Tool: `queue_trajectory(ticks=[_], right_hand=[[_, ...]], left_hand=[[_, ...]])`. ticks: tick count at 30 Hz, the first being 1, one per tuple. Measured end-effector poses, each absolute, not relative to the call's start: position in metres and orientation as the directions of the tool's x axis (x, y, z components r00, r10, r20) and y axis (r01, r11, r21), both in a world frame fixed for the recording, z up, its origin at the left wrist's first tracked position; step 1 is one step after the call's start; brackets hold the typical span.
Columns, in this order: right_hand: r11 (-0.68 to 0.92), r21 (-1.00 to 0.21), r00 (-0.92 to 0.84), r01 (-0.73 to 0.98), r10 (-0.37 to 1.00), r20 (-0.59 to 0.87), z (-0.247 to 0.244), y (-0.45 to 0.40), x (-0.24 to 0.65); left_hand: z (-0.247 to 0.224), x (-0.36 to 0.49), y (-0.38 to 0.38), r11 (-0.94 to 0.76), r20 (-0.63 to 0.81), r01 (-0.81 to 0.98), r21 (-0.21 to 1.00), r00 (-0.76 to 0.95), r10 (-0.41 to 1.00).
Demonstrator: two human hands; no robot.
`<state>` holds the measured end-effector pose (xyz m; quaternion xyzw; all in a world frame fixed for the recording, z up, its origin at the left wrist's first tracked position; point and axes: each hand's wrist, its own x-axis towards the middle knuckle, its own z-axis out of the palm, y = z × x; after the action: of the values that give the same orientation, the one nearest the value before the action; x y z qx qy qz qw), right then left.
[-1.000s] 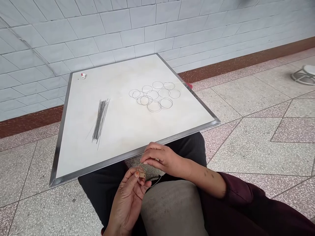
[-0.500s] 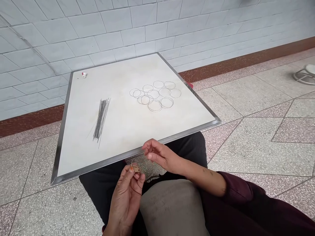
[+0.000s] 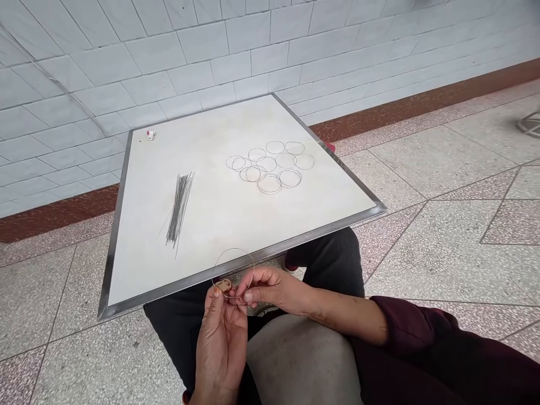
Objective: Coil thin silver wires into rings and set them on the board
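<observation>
Over my lap, just below the table's near edge, a thin wire ring [image 3: 235, 248] stands up between my two hands. My left hand [image 3: 223, 337] is palm up, its thumb and fingertips closed on the ring's lower left. A small tan, folded-looking piece [image 3: 223, 285] sits at those fingertips; I cannot make out what it is. My right hand [image 3: 274, 289] pinches the ring's lower right, its fingertips close to those of my left hand. Part of the ring's lower side is hidden by the fingers.
On the white table [image 3: 211, 225] with a metal rim lie several overlapping wire rings [image 3: 268, 164] at right and a bundle of straight wires [image 3: 179, 208] at left. A small white and red scrap [image 3: 151, 135] lies at the far left corner. A tiled wall [image 3: 211, 50] stands behind.
My right hand has moved down and left, from apart and loosely curled to pinching the wire. The ring now shows clearly between both hands. The view has shifted slightly.
</observation>
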<state>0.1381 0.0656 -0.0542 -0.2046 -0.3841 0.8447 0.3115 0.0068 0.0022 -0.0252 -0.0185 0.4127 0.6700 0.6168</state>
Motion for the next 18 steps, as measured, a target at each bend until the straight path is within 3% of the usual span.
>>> queue_trajectory(ticks=[10,18], right_hand=[[-0.520,-0.741,-0.678,-0.424,0.725,-0.121,-0.0567,0.0643,0.1392],[-0.551,-0.697,-0.613,-0.459,0.764,-0.200,-0.0576,0.0696,0.1432]], left_hand=[[-0.0252,0.0110,0.0003,0.132,-0.574,-0.851,0.508,-0.221,0.788],[-0.0296,0.0089,0.0030,0.176,-0.569,-0.792,0.585,-0.245,0.785]])
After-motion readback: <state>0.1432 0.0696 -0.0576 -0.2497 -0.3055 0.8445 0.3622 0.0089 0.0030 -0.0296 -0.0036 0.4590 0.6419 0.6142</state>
